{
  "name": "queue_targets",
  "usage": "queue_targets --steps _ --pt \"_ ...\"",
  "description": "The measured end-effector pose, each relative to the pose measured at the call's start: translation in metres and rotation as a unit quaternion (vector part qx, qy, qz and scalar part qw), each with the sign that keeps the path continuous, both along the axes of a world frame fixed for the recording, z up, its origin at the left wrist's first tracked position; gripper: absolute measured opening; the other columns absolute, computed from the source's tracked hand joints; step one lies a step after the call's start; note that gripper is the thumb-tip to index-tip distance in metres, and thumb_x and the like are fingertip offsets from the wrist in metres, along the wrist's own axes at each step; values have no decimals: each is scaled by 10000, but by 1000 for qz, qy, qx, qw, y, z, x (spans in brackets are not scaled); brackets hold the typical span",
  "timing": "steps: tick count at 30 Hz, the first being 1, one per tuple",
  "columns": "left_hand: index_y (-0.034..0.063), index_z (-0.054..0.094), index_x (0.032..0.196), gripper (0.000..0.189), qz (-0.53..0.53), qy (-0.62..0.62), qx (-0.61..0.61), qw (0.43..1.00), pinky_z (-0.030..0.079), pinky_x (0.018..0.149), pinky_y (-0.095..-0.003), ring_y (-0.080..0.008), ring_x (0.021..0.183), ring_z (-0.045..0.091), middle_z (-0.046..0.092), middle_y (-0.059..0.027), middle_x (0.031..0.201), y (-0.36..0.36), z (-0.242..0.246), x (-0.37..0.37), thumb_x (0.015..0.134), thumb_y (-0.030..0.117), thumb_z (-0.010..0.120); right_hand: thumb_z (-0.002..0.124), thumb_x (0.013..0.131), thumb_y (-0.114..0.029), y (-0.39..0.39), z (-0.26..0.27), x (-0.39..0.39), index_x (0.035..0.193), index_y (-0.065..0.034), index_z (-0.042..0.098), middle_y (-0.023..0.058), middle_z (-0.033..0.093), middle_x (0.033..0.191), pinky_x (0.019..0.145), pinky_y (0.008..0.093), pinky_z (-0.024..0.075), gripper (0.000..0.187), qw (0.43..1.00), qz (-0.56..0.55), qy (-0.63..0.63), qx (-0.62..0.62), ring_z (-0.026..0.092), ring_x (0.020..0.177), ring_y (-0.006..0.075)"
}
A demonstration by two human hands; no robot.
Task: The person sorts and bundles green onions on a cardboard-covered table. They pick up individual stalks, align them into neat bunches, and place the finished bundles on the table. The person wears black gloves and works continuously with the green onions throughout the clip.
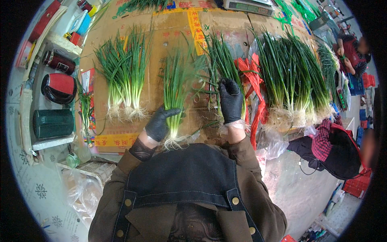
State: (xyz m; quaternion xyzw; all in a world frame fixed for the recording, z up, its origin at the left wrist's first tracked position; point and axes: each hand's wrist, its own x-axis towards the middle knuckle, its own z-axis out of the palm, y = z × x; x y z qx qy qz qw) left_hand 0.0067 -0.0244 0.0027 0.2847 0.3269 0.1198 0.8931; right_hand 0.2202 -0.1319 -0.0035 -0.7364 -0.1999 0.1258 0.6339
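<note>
My left hand (pixel 161 122), in a black glove, grips a small bunch of scallions (pixel 174 81) near its pale stems. The roots hang below the thumb towards me, and the green tops point away, partly blurred. My black-gloved right hand (pixel 231 98) has its fingers curled over another batch of scallions (pixel 224 57); whether it pinches any stem is hidden. Left of my hands lies a sorted group of scallions (pixel 124 72) with white roots. To the right of my right hand are red plastic strips (pixel 254 81) and a large row of scallions (pixel 291 75).
Flattened cardboard (pixel 154 39) with tape covers the table. A scale (pixel 249 6) sits at the far edge. A dark flask (pixel 59 62) and a red-black container (pixel 59 88) stand on the left. One person (pixel 352 54) works at the right; another is at the right edge beside dark clothing (pixel 335 148).
</note>
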Motion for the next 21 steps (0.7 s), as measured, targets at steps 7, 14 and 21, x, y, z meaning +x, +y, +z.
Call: queue_targets --steps 7,14,21 --pt "46 600 1137 333 -84 4 139 987 496 750 -269 -129 847 623 654 -17 952 -8 9 8 815 53 683 682 868 -274 -8 13 -42 957 26 683 147 700 837 724 334 507 313 953 259 19 -159 666 776 233" --pt "41 586 1186 377 -87 -4 95 992 505 792 -269 -142 890 626 648 -32 1019 1 14 0 818 33 664 644 890 -323 1 10 1 916 -70 698 -5 614 719 545 241 396 260 959 45 271 68 537 597 103" --pt "16 581 1163 287 20 -41 -3 999 549 825 -340 -225 922 662 660 -100 1026 14 1 -11 890 95 616 574 934 -247 -40 6 57 1046 -66 637 32 655 980 793 296 457 222 896 -235 240 291 601 897 163"
